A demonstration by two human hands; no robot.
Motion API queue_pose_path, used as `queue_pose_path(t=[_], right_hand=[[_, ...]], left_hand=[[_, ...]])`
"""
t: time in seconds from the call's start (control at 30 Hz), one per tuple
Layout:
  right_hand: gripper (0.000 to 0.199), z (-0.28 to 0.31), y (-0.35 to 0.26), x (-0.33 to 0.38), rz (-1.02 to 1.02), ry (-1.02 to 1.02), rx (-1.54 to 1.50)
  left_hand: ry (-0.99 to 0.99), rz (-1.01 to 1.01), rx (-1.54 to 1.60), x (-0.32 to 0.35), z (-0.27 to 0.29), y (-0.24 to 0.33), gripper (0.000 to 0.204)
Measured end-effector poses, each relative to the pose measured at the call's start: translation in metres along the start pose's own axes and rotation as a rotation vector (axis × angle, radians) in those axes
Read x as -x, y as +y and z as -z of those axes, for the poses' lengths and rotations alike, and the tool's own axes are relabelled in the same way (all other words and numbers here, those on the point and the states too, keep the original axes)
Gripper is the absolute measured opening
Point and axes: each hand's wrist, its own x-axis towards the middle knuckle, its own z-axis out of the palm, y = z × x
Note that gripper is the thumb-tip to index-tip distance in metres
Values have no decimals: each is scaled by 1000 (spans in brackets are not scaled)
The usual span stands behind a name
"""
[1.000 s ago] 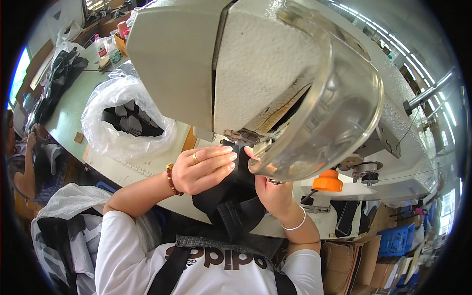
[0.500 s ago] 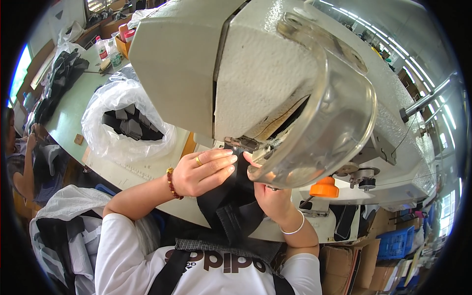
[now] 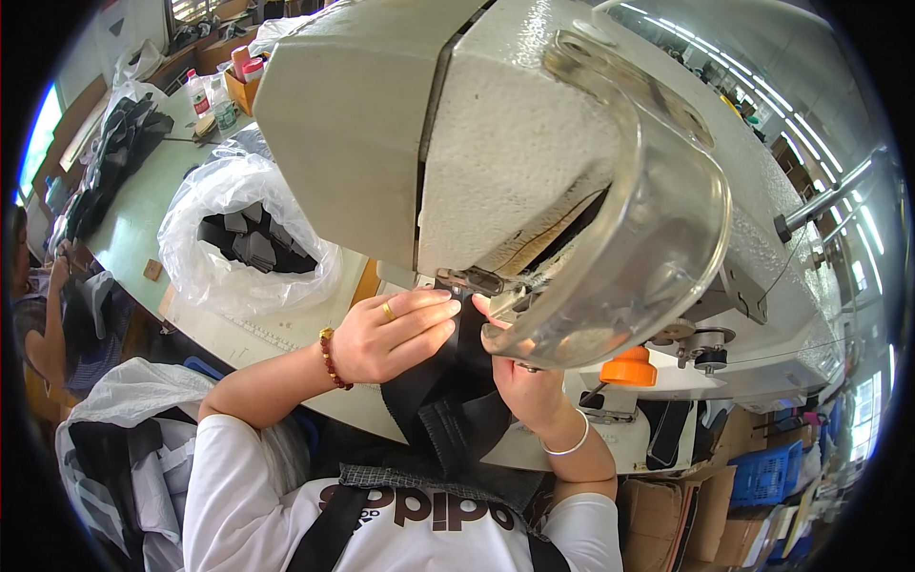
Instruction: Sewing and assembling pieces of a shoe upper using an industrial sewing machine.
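My left hand [image 3: 396,334] rests its straightened fingers, held together, on a black fabric strap [image 3: 453,381] at the sewing machine's metal clamp foot [image 3: 472,279]. From the other side my right hand [image 3: 522,377] pinches the strap's edge with its fingertips, partly hidden behind the clear curved guard [image 3: 658,257]. The strap hangs down in a loop toward my lap, a stitched patch showing on it. Above both hands looms the pale sewing machine head [image 3: 515,133]; its needle cannot be made out.
Left of the machine, an open plastic bag [image 3: 250,234] holds dark fabric pieces. Bottles [image 3: 198,93] stand farther back on the table. An orange knob [image 3: 629,366] sits right of my right hand. Cardboard boxes [image 3: 658,520] and a blue crate [image 3: 765,472] are at lower right. Another person [image 3: 48,324] works at far left.
Both hands keep almost the same place on the strap. The machine head appears shifted slightly to the right in the picture.
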Motion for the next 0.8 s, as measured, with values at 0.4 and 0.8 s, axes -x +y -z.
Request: queue_pose_path(t=[0.4, 0.8], right_hand=[[27, 3, -2, -7, 52, 27, 2], [31, 10, -15, -9, -1, -81, 201]], left_hand=[[-43, 42, -22, -4, 2, 1, 20], [1, 21, -18, -13, 14, -3, 28]])
